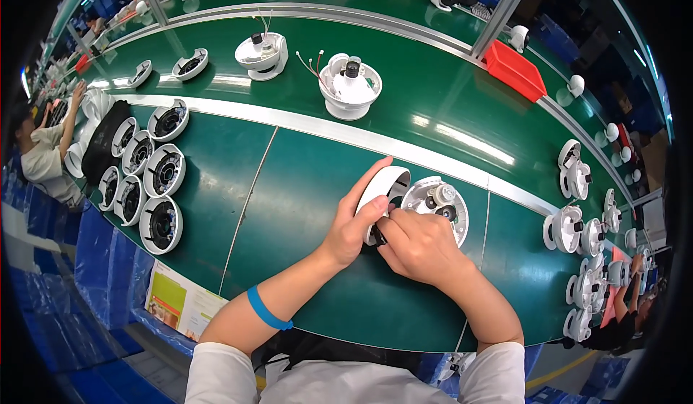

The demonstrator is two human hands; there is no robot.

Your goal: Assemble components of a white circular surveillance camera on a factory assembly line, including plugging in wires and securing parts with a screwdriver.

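Observation:
My left hand (351,225) is wrapped round a white curved camera housing (390,181), thumb across its near side, and holds it tilted above the bench. The bent fingers of my right hand (424,246) press together at the housing's inner side, by a black part (377,236). What the fingertips grip there is hidden. Just behind and beside my right hand lies a round white camera body (458,213) with a lens and a small round white part, its near side covered by the hand.
Several white housings with black insides (164,173) stand at the left. Two white camera assemblies (351,90) with loose wires ride the green conveyor (433,93). A red tray (514,70) sits at the far right. Several assembled cameras (565,228) line the right end. A co-worker (47,155) is at the left.

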